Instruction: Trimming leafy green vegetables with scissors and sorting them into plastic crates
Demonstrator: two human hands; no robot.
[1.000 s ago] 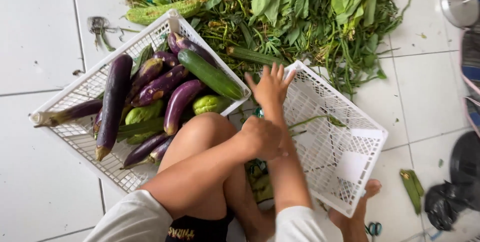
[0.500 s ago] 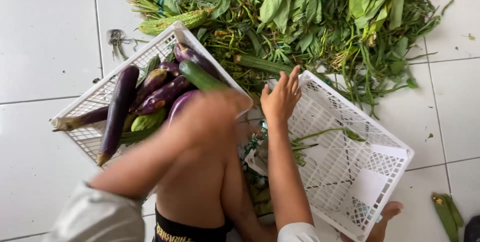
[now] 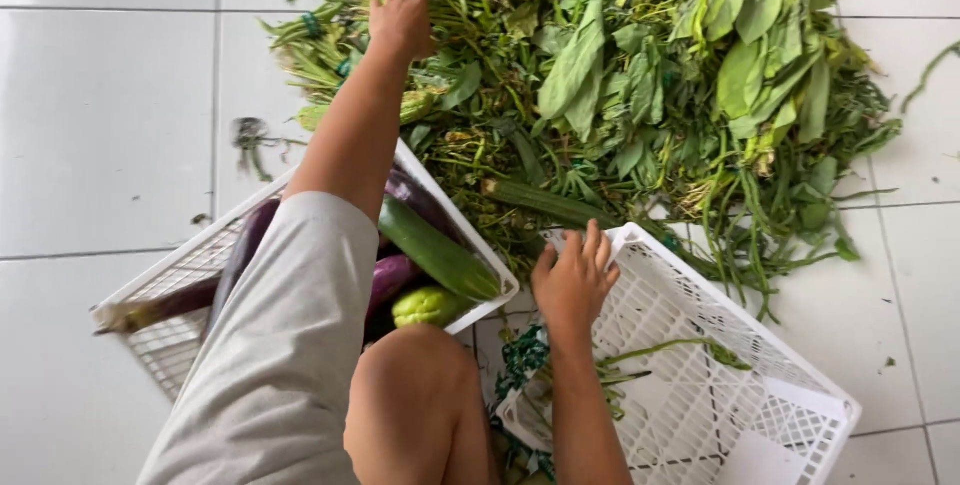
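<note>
My left hand [image 3: 400, 15] is stretched far forward, fingers spread, resting on a big pile of green stalks and leaves [image 3: 640, 75] on the white tile floor. It holds nothing that I can see. My right hand [image 3: 574, 280] lies flat on the near rim of a white plastic basket [image 3: 790, 395], which holds a few thin green stems. My left arm crosses over a second white basket [image 3: 170, 345] filled with purple eggplants [image 3: 395, 280], a cucumber [image 3: 435, 250] and a pale green gourd [image 3: 428, 307]. My bare knee [image 3: 420, 385] is between the baskets.
Another long green cucumber [image 3: 545, 202] lies on the floor at the pile's near edge. A small dark scrap [image 3: 250, 135] sits on the tiles to the left. Loose green stems trail off to the right of the pile.
My left arm has swung up from near my knee and reached forward over the eggplant basket onto the greens. My right hand stays at the right basket's rim.
</note>
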